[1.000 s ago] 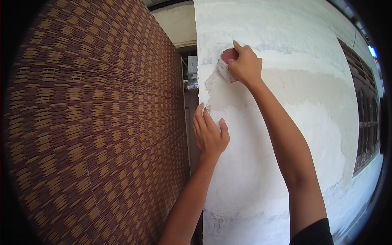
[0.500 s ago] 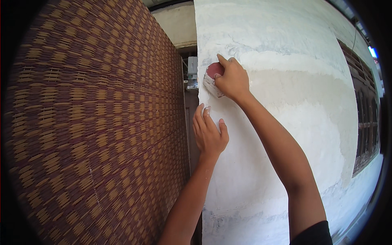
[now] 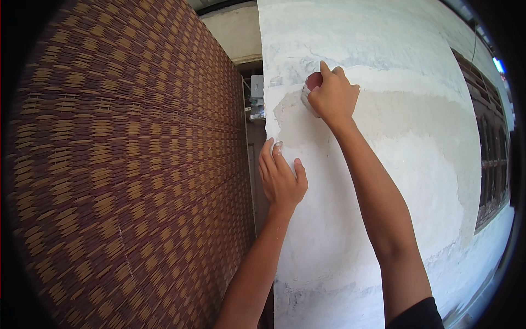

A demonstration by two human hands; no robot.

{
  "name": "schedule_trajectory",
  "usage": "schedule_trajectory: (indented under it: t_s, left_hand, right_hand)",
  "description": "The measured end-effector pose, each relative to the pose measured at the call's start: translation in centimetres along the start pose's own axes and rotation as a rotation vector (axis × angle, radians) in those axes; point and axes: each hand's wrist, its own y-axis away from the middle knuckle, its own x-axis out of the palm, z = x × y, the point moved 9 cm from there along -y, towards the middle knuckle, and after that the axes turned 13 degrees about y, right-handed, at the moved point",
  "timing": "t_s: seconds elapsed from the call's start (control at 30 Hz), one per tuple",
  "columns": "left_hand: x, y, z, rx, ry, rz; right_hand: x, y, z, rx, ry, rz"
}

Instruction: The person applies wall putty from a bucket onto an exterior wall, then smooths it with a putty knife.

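My right hand grips a reddish putty scraper, its lower edge coated in white putty, against the upper part of the white wall. My thumb and fingers close round the tool, and part of it is hidden behind them. A greyish damp-looking patch of plaster lies to the left of and below the scraper. Lower down, my left hand rests with its fingers spread at the left edge of the wall, holding nothing. White putty smears one of its fingertips.
A large woven brown and tan panel stands close on the left. Between it and the wall runs a narrow dark gap, with a grey box in it. At the far right is a window with dark wooden bars.
My right hand and the scraper have moved right and slightly up, away from the wall's left edge, uncovering the greyish patch. My left hand has stayed nearly in place.
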Motion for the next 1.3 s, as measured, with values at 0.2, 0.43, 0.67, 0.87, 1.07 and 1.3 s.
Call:
schedule_trajectory:
  t_s: [0.2,0.43,0.67,0.87,1.07,1.3]
  left_hand:
    - [0.2,-0.1,-0.2,-0.004,0.005,0.009]
    - [-0.1,-0.1,-0.1,0.013,0.015,-0.017]
    - [0.2,-0.1,-0.3,0.011,0.016,0.0]
    - [0.0,0.0,0.2,0.011,0.014,-0.007]
    - [0.3,0.0,0.1,0.014,0.01,0.013]
    - [0.2,0.0,0.0,0.011,-0.001,0.017]
  right_hand:
    - [2.7,0.2,1.2,-0.072,-0.056,0.061]
    - [3.2,0.5,3.3,-0.232,-0.157,0.078]
    - [1.3,-0.8,-0.4,-0.03,-0.096,-0.124]
    - [-1.2,-0.7,-1.1,-0.022,0.054,-0.274]
    - [0.9,0.7,1.3,-0.117,-0.233,-0.096]
    - [1.9,-1.3,0.1,0.021,0.029,0.012]
